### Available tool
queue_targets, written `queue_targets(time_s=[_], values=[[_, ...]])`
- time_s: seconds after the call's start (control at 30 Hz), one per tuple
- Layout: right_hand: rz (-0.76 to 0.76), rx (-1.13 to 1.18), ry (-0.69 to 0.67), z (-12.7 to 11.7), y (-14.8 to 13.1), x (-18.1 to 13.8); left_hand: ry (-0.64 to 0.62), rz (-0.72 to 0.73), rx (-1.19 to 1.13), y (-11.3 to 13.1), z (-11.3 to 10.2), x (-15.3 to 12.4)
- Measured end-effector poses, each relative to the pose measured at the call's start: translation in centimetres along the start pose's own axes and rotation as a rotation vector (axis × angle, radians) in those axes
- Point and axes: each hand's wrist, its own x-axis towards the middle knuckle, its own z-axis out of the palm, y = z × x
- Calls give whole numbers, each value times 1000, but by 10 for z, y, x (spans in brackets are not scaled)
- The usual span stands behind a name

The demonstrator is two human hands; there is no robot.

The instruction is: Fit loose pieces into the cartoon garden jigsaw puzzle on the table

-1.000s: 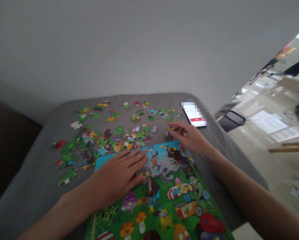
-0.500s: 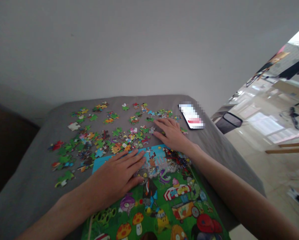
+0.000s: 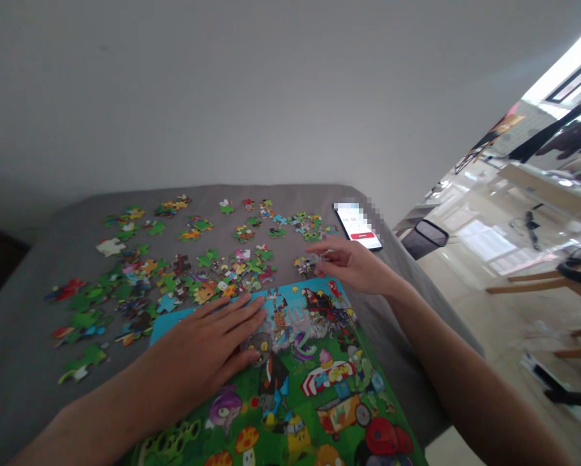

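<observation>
My left hand (image 3: 217, 340) lies flat, fingers stretched out, on a colourful cartoon picture board (image 3: 290, 362) with zombies, mushrooms and a green lawn. Just beyond the board's top right corner is my right hand (image 3: 351, 262), its index finger extended and its thumb apart from it. Right at those fingertips sits a small group of greyish jigsaw pieces (image 3: 304, 265); whether the thumb touches one cannot be made out. Many loose jigsaw pieces (image 3: 208, 259) spread over the grey cloth to the left and beyond the board, mostly green, some red, orange and blue.
A phone (image 3: 358, 226) with a lit screen lies at the far right of the grey cloth-covered table (image 3: 271, 194). Behind the table rises a plain wall (image 3: 232, 97). On the floor to the right stand a dark bin (image 3: 424, 236) and wooden furniture legs (image 3: 528, 285).
My right hand has lifted from flat and curled its fingers, and the greyish pieces now show at its fingertips. My left hand stays on the board. The view has shifted slightly right.
</observation>
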Motion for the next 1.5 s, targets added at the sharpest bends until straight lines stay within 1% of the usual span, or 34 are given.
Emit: queue_targets(time_s=[0.07, 0.2, 0.33, 0.4, 0.57, 0.8, 0.9, 1.03, 1.17, 1.33, 1.5], values=[[4, 52, -88, -6, -5, -9, 7, 6, 2, 0, 1, 0], [11, -13, -291, -10, -16, -17, 17, 2, -18, -1, 1, -1], [94, 4, -516, -8, -21, -20, 26, 10, -19, -2, 4, -2], [116, 4, -573, -6, -22, -22, 28, 14, -8, -2, 5, -2], [66, -90, -585, 0, -27, -23, -9, 15, 5, -1, 1, -1], [136, -118, -546, 7, -29, -22, -15, 23, 6, -1, -2, 0], [118, -140, -566, 7, -30, -23, -14, 23, 8, -1, -1, 0], [49, -271, -559, 7, -36, -26, 6, 33, 33, -1, 1, 0], [58, -373, -603, 10, -41, -26, 29, 30, 12, 0, 3, -1], [48, -356, -613, 14, -41, -25, 45, 32, -15, -1, 4, -1], [12, -337, -603, 16, -41, -25, 48, 53, 55, 0, 3, 0]])
